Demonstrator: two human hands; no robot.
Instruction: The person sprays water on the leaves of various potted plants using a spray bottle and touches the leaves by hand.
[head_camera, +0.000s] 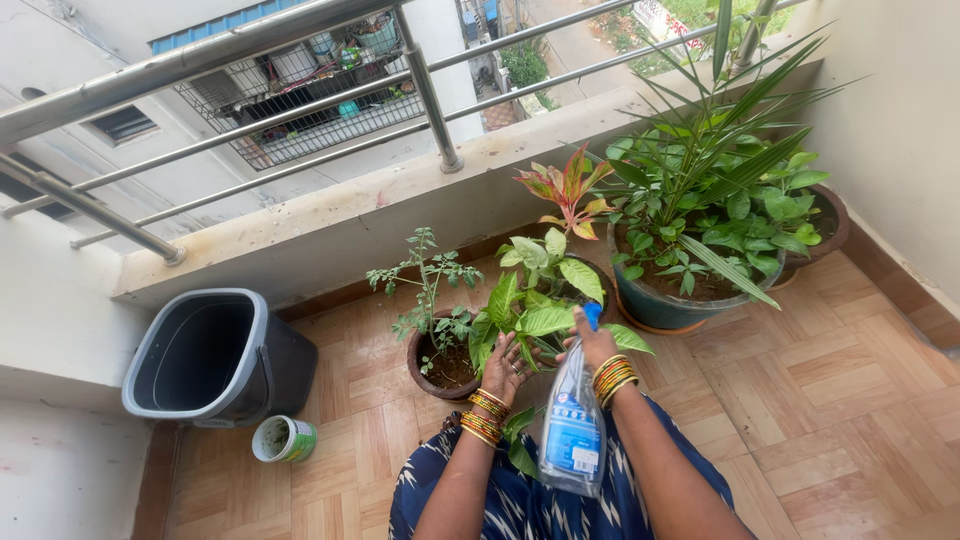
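The right hand's (592, 345) fingers gripped a clear spray bottle (572, 425), its blue nozzle aimed at the broad-leaved plant (535, 300). The left hand (505, 368), fingers spread, cupped its leaves. Nearby on the tiled floor (850, 400) stood a grey bucket (215, 360) by the parapet.
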